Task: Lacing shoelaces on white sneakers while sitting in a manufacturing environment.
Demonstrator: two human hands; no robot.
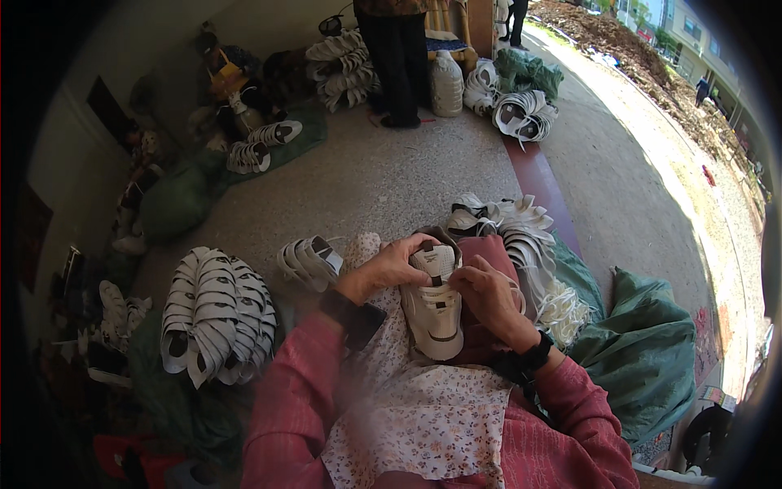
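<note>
Cream lace-up shoe (pixel 435 324) with dark trim; pale cloth apron (pixel 432 420), small floral print; red long sleeves (pixel 289 399); green fabric sack (pixel 639 359), right.

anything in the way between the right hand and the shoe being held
Nothing visible is: the right hand has its fingertips right at the shoe, beside the tongue. The left hand holds the shoe from the other side, and the white laces lie off to the right.
</note>
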